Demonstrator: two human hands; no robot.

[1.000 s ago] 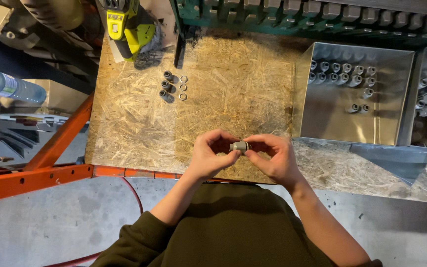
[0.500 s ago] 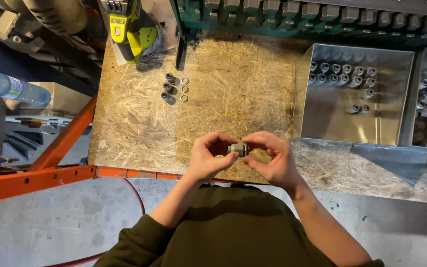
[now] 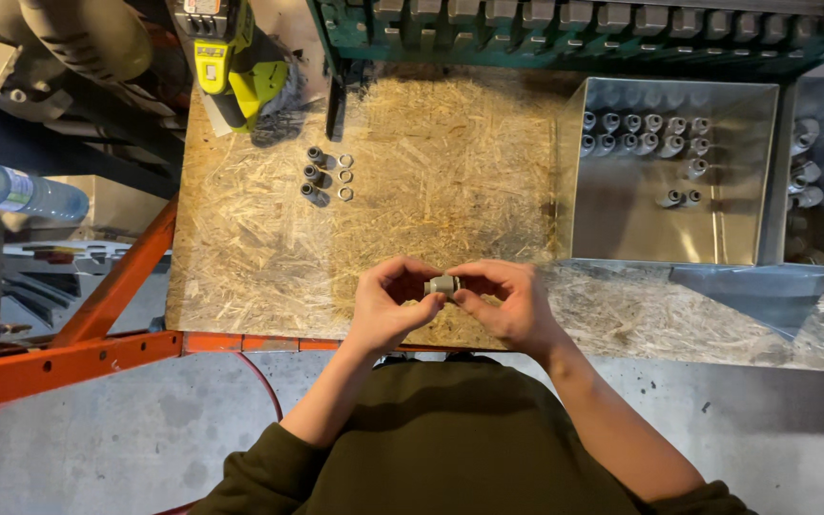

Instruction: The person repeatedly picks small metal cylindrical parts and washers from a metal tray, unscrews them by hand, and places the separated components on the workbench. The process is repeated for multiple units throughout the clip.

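Left hand (image 3: 388, 303): fingers curled, pinching the left end of the small grey fitting (image 3: 442, 284).
Right hand (image 3: 510, 300): pinching its right end, lower centre of frame.
Surface: chipboard bench (image 3: 431, 172); loose nuts (image 3: 344, 176) upper left.
Room: metal tray (image 3: 669, 219) at right, concrete floor (image 3: 126, 429) below.

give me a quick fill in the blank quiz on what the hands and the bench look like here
1. Both hands, left hand and right hand, pinch one small grey ____ fitting between them.
2. The metal tray of similar fittings lies to the person's ____.
3. Beside the loose fittings on the board lie ____ small rings.
4. The power tool at the board's far corner is ____ in colour.

Missing words: cylindrical; right; three; yellow-green
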